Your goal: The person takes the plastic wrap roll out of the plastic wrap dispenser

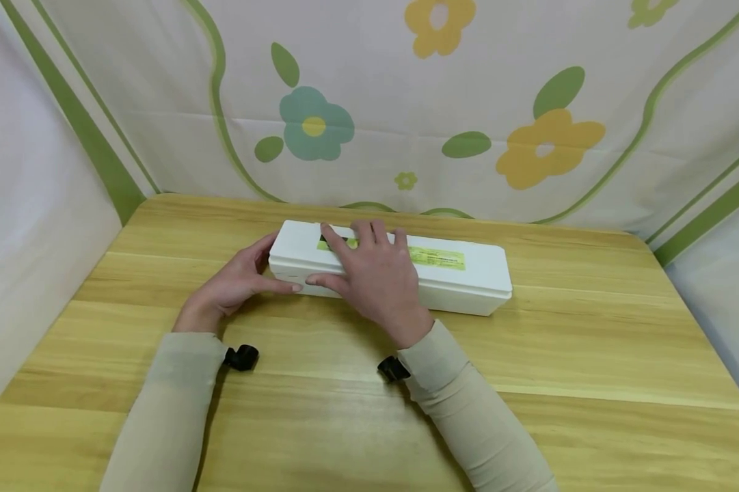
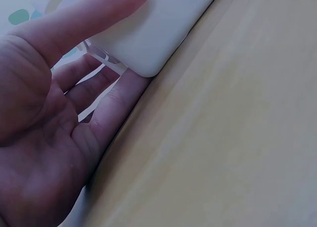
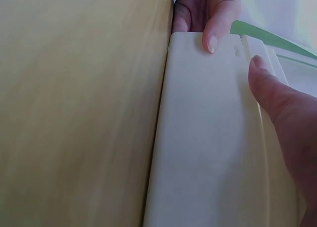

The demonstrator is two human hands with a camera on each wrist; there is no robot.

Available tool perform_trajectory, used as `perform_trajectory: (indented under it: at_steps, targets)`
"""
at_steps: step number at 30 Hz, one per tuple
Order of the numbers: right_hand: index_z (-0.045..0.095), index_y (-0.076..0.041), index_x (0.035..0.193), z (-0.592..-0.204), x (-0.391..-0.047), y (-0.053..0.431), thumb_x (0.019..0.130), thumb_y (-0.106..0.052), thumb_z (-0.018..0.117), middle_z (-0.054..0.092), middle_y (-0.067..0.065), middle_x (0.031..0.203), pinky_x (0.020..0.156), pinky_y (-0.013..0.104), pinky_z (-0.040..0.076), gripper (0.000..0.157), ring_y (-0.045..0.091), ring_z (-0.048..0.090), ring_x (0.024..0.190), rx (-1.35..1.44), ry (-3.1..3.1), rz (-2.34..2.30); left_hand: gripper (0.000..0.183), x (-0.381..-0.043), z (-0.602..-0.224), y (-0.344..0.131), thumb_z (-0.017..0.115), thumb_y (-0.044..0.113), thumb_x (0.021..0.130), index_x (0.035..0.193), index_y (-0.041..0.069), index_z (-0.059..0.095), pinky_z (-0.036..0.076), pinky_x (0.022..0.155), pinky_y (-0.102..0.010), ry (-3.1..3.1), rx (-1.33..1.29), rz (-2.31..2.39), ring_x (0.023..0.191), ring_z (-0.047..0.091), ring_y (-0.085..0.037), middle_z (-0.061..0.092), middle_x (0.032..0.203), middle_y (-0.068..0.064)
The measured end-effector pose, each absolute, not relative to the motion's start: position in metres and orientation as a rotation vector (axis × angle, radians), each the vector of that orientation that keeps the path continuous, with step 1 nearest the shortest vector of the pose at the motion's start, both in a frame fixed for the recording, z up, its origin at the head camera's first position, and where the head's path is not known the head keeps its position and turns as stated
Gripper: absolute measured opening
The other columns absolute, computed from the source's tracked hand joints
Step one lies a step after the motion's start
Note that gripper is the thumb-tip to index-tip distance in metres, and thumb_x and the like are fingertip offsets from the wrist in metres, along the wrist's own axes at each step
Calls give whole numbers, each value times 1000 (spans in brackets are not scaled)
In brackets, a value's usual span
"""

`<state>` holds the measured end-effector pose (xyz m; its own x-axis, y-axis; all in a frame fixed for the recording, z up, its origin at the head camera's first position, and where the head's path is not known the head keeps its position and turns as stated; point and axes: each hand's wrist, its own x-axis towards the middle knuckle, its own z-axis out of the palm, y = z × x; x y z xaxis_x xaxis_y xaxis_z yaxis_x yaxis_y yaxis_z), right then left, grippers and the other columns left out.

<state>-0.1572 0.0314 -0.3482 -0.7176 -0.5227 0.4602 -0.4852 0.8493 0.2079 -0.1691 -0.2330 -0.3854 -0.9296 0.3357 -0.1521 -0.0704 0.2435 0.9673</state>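
Nearest, two pale sleeves (image 1: 160, 410) reach forward over the wooden table (image 1: 320, 424), a small black wrist camera (image 1: 242, 357) at the inner side of each cuff. Just ahead of the cuffs lies the white box (image 1: 455, 301), flat on the wood, its lid (image 1: 486, 263) on top. Its long axis runs mostly left to right across the person's front, the right end slightly closer to the body than the left. The left hand (image 1: 240, 280) grips the left end: its thumb lies along the front wall, and its other fingers go round behind the end, one of them low by the bottom corner. The right hand (image 1: 381, 280) grasps the box from above, left of its middle, fingers spread across the lid and thumb at the front near the lid's edge; whether those fingertips hook over the far edge I cannot tell. So the right hand is nearer the middle, the left hand has the end, and the right end sticks out past both. A yellow-green label (image 1: 437, 257) runs lengthwise along the lid, partly under the right hand. Farthest back hangs a flowered cloth (image 1: 381, 68).
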Motion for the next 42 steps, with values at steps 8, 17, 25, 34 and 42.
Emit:
perform_trajectory:
  at_steps: [8, 17, 25, 34, 42]
  targets:
    - [56, -39, 156, -346, -161, 30, 91, -90, 51, 70, 12, 131, 93, 56, 56, 83, 35, 65, 121, 665, -2484, -28, 103, -170, -386, -234, 92, 8, 85, 169, 29, 35, 38, 119, -37, 2186, 272, 1714, 149, 36, -24, 40, 167, 0]
    - [54, -40, 158, -342, -159, 29, 87, -91, 55, 66, 9, 133, 97, 56, 52, 88, 33, 59, 125, 713, -2553, 13, 102, -170, -385, -236, 91, 6, 86, 169, 26, 35, 47, 105, -24, 2199, 263, 1703, 139, 43, -25, 45, 162, -3]
    - [56, -34, 157, -344, -156, 33, 89, -86, 61, 66, 7, 133, 99, 54, 50, 86, 31, 59, 122, 761, -2591, 45, 105, -171, -389, -237, 92, 9, 85, 170, 29, 33, 40, 114, -32, 2199, 252, 1684, 143, 40, -24, 43, 165, 0]
    - [50, -31, 158, -343, -155, 61, 87, -88, 62, 62, 8, 141, 105, 55, 48, 92, 33, 58, 132, 692, -2741, 34, 109, -173, -390, -234, 94, 10, 83, 170, 31, 32, 39, 116, -38, 2189, 215, 1691, 142, 42, -27, 44, 164, -2]
    - [60, -30, 143, -347, -154, 116, 73, -94, 69, 64, 11, 134, 98, 58, 48, 95, 37, 61, 126, 566, -2733, 93, 112, -174, -389, -237, 95, 11, 82, 171, 32, 30, 28, 126, -53, 2188, 200, 1691, 148, 38, -29, 42, 167, -2]
